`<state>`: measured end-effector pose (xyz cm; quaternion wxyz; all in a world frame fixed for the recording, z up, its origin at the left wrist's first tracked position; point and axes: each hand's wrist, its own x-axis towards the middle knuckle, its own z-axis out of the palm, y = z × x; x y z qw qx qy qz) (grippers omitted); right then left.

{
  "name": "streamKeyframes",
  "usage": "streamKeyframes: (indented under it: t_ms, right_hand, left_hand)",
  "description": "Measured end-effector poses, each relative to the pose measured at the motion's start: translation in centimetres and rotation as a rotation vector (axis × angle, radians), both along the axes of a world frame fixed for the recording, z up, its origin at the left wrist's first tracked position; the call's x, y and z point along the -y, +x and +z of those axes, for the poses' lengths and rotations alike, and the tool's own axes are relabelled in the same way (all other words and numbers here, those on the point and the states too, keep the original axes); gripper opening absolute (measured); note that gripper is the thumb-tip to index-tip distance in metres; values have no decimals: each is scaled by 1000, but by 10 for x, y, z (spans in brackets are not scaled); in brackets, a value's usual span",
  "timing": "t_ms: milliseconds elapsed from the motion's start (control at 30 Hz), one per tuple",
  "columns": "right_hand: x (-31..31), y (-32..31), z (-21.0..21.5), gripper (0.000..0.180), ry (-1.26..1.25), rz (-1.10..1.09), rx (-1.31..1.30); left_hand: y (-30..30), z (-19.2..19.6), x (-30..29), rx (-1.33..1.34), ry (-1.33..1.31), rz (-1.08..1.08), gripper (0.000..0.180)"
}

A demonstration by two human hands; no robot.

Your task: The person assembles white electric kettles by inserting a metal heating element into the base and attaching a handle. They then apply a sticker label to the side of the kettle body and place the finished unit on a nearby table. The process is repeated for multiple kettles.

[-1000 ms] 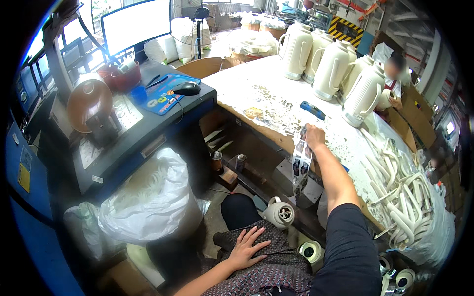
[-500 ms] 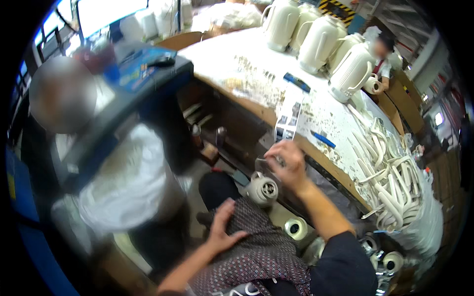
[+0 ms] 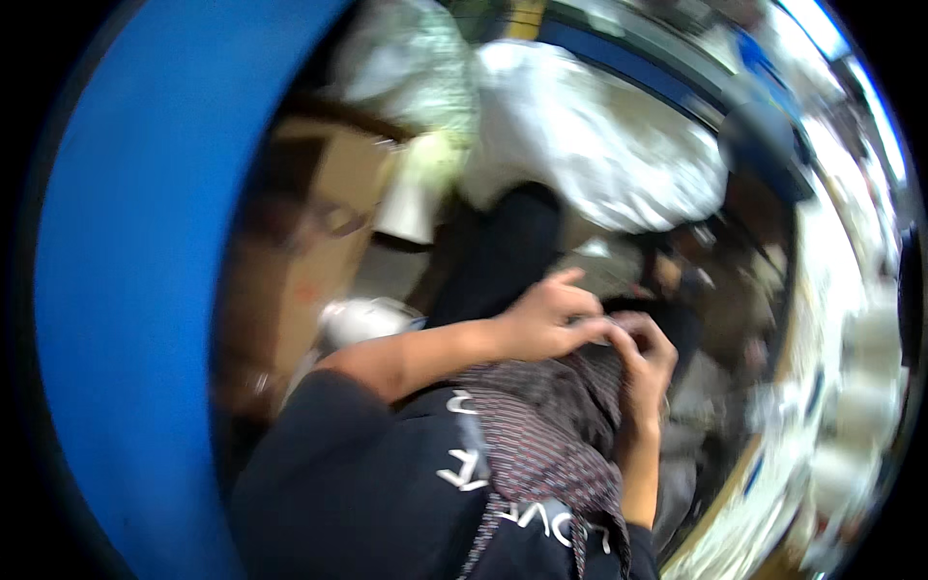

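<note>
Head view: blurred, tilted.
Left hand (image 3: 543, 324): fingers curled, meeting right hand (image 3: 646, 356) over striped cloth (image 3: 541, 435); grip unclear.
White bag (image 3: 590, 145): twelve o'clock, contents unclear.

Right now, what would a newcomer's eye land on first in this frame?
First the two hands meeting at centre over the lap: the left hand and right hand touch at the fingertips above a dark patterned cloth; blur hides whether they hold anything. Next, a broad blue band curves down the left side. Above the hands lies a big white bag, with a brown cardboard box at left.
</note>
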<state>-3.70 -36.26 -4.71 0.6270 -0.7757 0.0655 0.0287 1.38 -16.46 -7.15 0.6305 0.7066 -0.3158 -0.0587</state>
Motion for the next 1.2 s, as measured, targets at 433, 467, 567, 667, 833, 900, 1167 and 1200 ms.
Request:
streamKeyframes:
  t_ms: [433, 467, 567, 667, 833, 900, 1167, 1200]
  right_hand:
    - [1, -13, -16, 19, -180, -365, -78]
    - [-11, -7, -31, 17, -140, -317, 84]
    - [-19, -5, -61, 11, -126, -175, 302]
    - [-13, -4, -68, 11, -260, -142, 396]
    - [9, -17, -56, 12, -157, -190, 394]
    - [17, -24, -58, 10, -167, -196, 343]
    - [71, -26, -26, 23, 20, -223, 409]
    - [75, -19, -9, 32, -50, -144, 440]
  left_hand:
    - [-8, -250, -301, -283, 1355, 315, 54]
    - [-4, -267, -305, -276, 1368, 314, 53]
    - [9, -284, -301, -277, 1389, 355, 51]
    - [9, -280, -306, -295, 1385, 402, 48]
    - [-9, -268, -310, -287, 1319, 439, 43]
    - [-10, -252, -301, -271, 1235, 451, 42]
    - [22, 20, -188, 512, 388, 267, 19]
    - [28, 66, -172, 532, 463, 133, 24]
